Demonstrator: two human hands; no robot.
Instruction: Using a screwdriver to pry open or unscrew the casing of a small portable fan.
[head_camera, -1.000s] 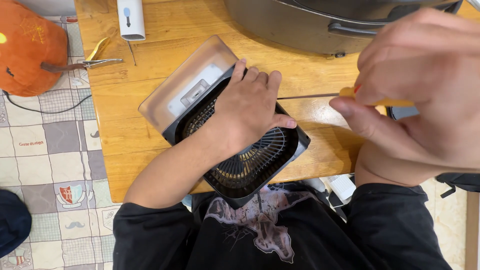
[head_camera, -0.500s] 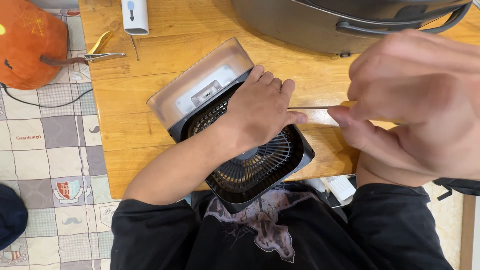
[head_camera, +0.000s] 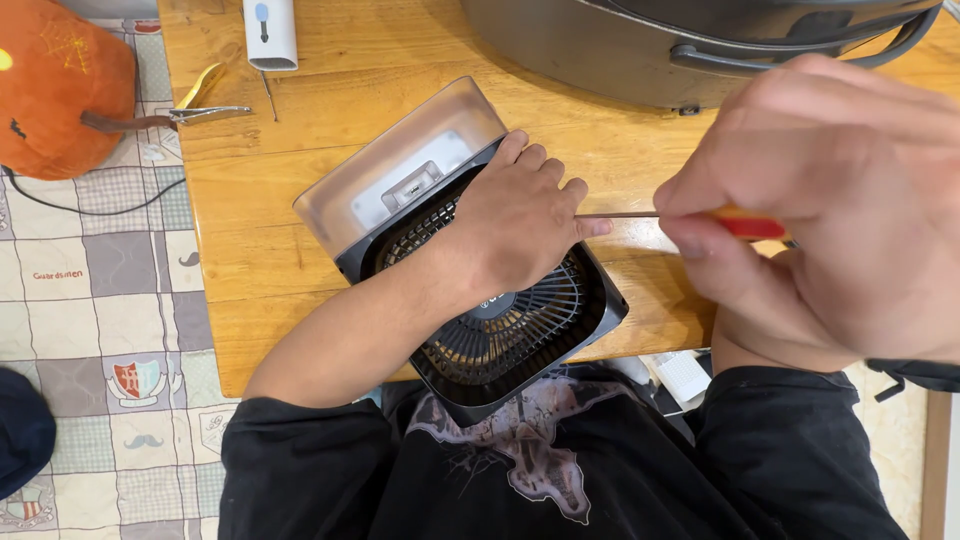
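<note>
Now, head view | left hand (head_camera: 520, 225) spread flat on black square fan (head_camera: 510, 320) lying at wooden table (head_camera: 300, 240) edge | right hand (head_camera: 830, 210) pinching red-handled screwdriver (head_camera: 680, 216), shaft tip by left fingertips | pliers (head_camera: 205, 105) well apart, upper left

Head view, steeply down, close

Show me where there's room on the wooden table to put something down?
Bare wood lies on the table between the pliers and the black fan. Another patch sits between the white device and the grey pot. It is crowded around the left hand, right hand and screwdriver.
</note>
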